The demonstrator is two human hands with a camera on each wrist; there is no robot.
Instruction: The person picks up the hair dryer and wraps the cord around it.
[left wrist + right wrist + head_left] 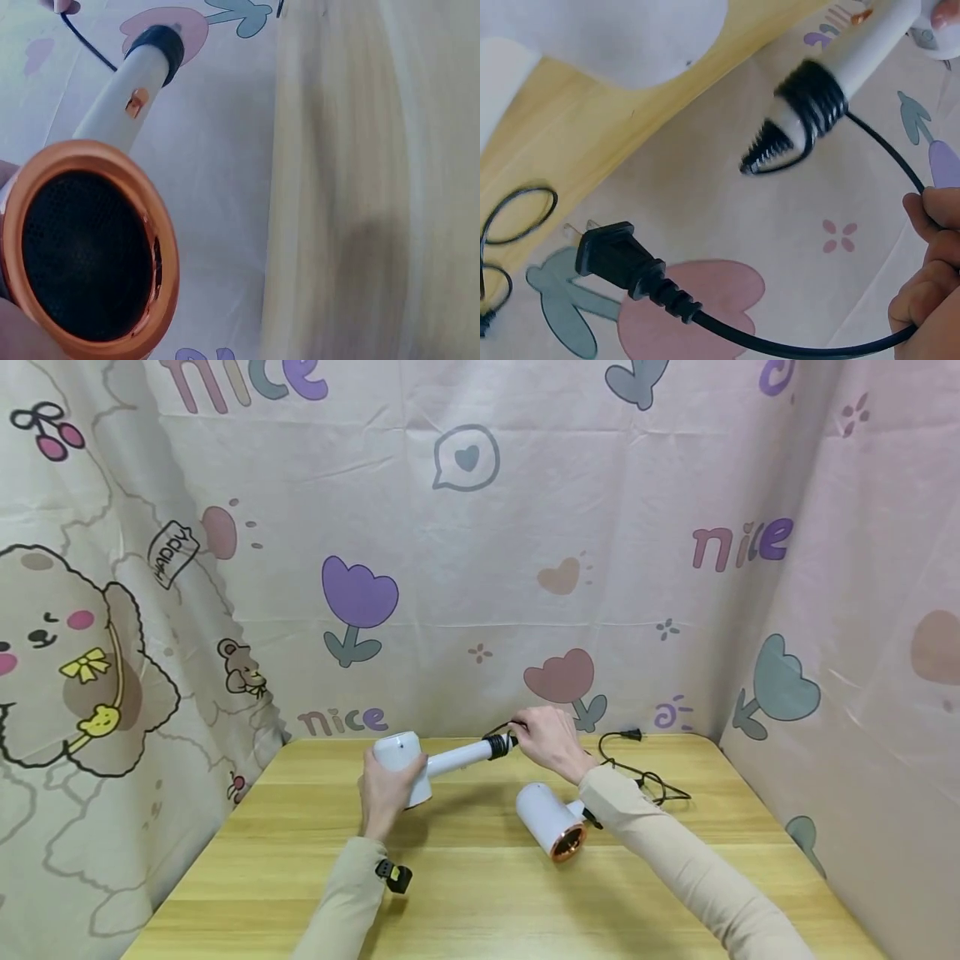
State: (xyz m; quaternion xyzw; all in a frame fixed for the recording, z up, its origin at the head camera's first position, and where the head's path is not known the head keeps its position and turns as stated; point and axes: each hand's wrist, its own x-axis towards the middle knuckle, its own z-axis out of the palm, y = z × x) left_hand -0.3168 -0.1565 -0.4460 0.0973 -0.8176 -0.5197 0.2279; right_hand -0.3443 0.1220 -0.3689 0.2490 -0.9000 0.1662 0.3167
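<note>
My left hand (384, 789) grips a white hair dryer (457, 758) around its barrel, above the table, with the handle pointing right. The dryer's copper-coloured ring (166, 247) surrounds a dark mesh in the left wrist view. A black power cord (810, 101) is wound in several turns round the handle's lower end. My right hand (551, 742) pinches the free part of that cord beyond the handle end. From this hand, in the right wrist view, the cord's two-pin plug (611, 253) sticks out to the left.
A second white hair dryer (542, 818) with a copper-coloured rim lies on the wooden table (480, 893), below my right forearm. Its black cord (651, 774) lies loosely looped behind, near the back edge. A patterned curtain (480, 568) hangs behind and along both sides.
</note>
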